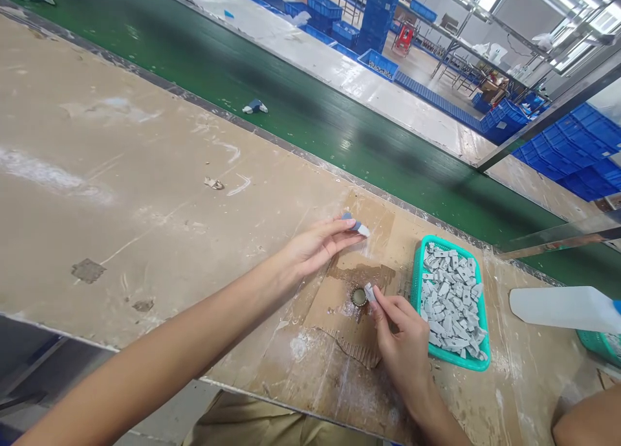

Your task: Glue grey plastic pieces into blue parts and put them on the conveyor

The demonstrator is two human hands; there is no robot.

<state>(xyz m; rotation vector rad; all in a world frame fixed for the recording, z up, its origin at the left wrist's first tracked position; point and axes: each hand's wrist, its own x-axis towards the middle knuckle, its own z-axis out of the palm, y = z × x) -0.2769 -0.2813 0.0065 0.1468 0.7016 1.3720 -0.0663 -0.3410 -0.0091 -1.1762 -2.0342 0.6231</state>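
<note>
Small grey moulded pieces [451, 297] lie heaped in a teal plastic basket [416, 284], at about 3 o'clock from the hands, on the worktop [121, 200]. Head view: left hand [315, 245] is at about 12 o'clock from the right hand, thumb and fingers pinching a blue-and-white piece [358, 226] by its blue end, over a torn cardboard sheet [334, 310]. Right hand [400, 333] pinches one small grey piece [369, 292] between thumb and forefinger, other fingers curled, just beside a small round cap [359, 296] lying on the cardboard. Wet patch on cardboard near both hands. White plastic bottle [563, 310] with blue tip lies at about 3 o'clock from the basket, second teal basket [601, 345] just below it. Another person's forearm [587, 420] sits at the lower right corner. Past the worktop: green conveyor belt [242, 64] with a blue-and-white piece [255, 107] on it, stacked blue crates [373, 19] at far 1 o'clock.
</note>
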